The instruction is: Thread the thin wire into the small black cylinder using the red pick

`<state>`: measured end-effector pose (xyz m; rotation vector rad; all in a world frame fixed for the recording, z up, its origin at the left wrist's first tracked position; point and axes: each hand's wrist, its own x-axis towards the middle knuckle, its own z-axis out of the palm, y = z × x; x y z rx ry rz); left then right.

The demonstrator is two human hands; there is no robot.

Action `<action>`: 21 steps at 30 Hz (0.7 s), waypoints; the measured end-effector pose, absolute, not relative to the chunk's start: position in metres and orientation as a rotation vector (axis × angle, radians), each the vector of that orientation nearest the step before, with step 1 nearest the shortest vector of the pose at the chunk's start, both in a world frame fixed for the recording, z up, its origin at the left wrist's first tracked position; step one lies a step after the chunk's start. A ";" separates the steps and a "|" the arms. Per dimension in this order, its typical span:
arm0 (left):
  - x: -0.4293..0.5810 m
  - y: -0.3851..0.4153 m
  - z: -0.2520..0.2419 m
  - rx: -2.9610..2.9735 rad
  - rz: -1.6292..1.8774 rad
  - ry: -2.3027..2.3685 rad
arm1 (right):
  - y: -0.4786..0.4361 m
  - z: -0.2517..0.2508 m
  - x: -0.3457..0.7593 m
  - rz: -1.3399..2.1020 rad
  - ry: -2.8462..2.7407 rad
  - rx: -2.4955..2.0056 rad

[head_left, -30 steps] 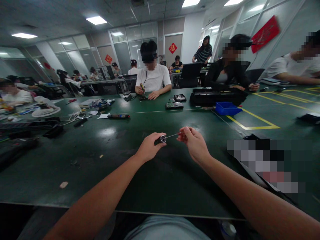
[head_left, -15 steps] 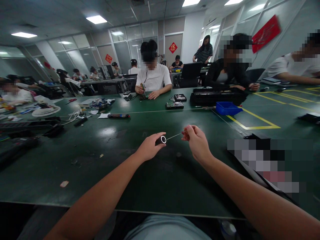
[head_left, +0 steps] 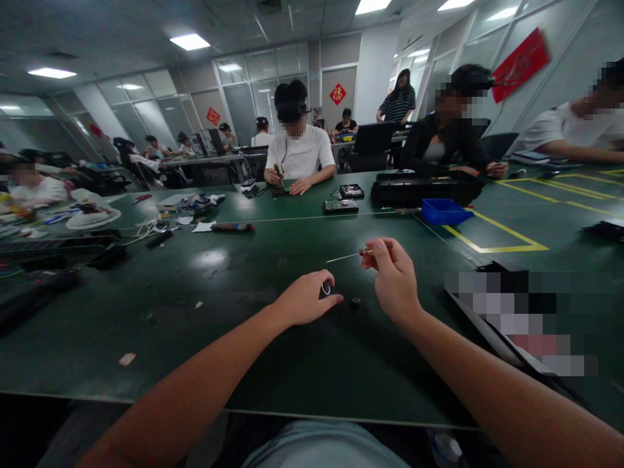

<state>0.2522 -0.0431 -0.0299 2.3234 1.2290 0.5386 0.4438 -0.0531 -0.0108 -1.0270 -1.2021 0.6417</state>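
Observation:
My left hand (head_left: 305, 299) is over the green table, curled around a small black round part with a bright white ring (head_left: 325, 288) on its end. Its thumb and forefinger reach out past the part, and the palm hides most of it. A thin screwdriver (head_left: 344, 259) is gripped in my right hand (head_left: 390, 276), its shaft pointing left, above and apart from the part. Between the hands a small dark piece (head_left: 355, 301) lies on the table.
Across the table (head_left: 273, 364) a person in a white shirt (head_left: 299, 156) works. Hard drives (head_left: 340, 206), a blue bin (head_left: 444, 211) and a long black housing (head_left: 424, 190) stand ahead. A marker-like tool (head_left: 232, 227) and cables lie left; a dark-edged panel (head_left: 487, 331) lies right.
The screwdriver tip has come away from the ringed part. My left hand has moved down and right, turning the part; my right hand has risen slightly. The dark piece on the table shows more clearly.

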 end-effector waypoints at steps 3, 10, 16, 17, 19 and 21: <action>0.264 -0.044 -0.032 2.453 0.423 1.140 | -0.056 -0.007 0.443 0.606 -1.223 -1.029; 0.285 -0.041 -0.035 2.694 0.249 1.066 | -0.056 -0.009 0.444 0.589 -1.259 -1.009; 0.296 -0.039 -0.038 2.778 0.197 1.015 | -0.056 -0.009 0.443 0.593 -1.281 -1.007; 0.296 -0.039 -0.038 2.778 0.215 1.011 | -0.056 -0.009 0.443 0.596 -1.281 -1.011; 0.295 -0.039 -0.036 2.744 0.255 1.017 | -0.056 -0.009 0.443 0.603 -1.277 -1.014; 0.290 -0.036 -0.034 2.668 0.276 1.039 | -0.056 -0.008 0.444 0.604 -1.266 -1.007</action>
